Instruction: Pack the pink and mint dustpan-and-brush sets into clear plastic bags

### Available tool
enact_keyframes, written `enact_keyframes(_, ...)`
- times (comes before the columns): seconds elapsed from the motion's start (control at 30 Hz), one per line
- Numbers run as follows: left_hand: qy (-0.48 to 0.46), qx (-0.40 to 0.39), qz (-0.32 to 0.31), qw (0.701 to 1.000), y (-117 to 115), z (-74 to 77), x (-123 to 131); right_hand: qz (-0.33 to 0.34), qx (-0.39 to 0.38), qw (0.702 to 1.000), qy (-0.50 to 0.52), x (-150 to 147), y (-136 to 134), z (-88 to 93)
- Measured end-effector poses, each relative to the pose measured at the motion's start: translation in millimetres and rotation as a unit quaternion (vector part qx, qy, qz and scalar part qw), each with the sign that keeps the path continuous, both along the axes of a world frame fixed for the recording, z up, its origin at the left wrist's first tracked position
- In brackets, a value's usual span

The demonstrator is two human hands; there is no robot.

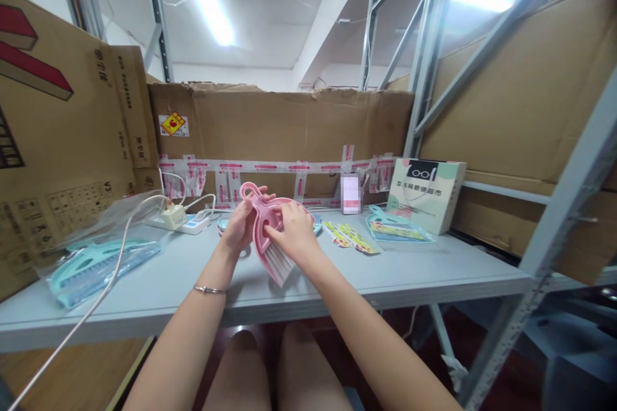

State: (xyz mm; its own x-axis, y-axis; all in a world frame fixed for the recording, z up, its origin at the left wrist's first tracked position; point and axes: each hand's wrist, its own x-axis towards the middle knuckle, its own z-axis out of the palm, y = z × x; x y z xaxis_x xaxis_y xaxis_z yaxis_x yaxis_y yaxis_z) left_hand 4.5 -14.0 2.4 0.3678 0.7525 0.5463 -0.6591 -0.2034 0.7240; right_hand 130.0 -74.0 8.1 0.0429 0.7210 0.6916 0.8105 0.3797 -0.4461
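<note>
A pink hand brush [263,245] with pale bristles is held above the front of the table, against a matching pink dustpan [278,203]. My left hand [239,226] is wrapped round the handle end, just below its looped ring. From the right, my right hand [295,230] grips the brush and pan, fingers over the pan and thumb on the brush body. Bristles point down towards me. Behind my hands, part of a light blue item [317,223] lies on the table, mostly hidden.
Bagged light blue dustpan sets lie left [91,263] and right [398,226] on the table [400,276]. Printed label cards [354,237], a phone [351,194] and a white-green box [427,196] stand or lie rightward. A power strip [190,225] trails a cable [116,270] across the left.
</note>
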Motion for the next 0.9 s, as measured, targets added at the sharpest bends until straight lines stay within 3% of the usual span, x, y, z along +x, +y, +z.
enact_keyframes(0.23, 0.059, 0.081, 0.058, 0.993, -16, 9.1, 0, 0.205, 0.036, 0.958, 0.197, 8, -1, 0.8)
enact_keyframes(0.37, 0.07, 0.125, 0.182, 0.973, -14, 22.1, -12, 0.181, 0.098, 0.955, 0.212, 27, -16, 13.6)
enact_keyframes(0.5, -0.015, 0.148, 0.32, 0.936, -11, 40.8, -40, 0.15, 0.171, 0.949, 0.218, 68, -17, 30.7)
enact_keyframes(0.63, 0.007, 0.202, 0.445, 0.872, -1, 44.2, -54, 0.19, 0.134, 0.963, 0.139, 102, 15, 30.7)
enact_keyframes(0.73, 0.153, 0.228, 0.494, 0.825, 19, 30.6, -54, 0.169, 0.024, 0.984, -0.041, 113, 47, 16.6)
enact_keyframes(0.8, 0.28, 0.254, 0.513, 0.77, 34, 17.4, -54, 0.139, -0.044, 0.98, -0.133, 116, 65, 4.6)
enact_keyframes(0.9, 0.412, 0.279, 0.523, 0.692, 51, -2.3, -55, 0.108, -0.09, 0.975, -0.172, 116, 82, -12.3)
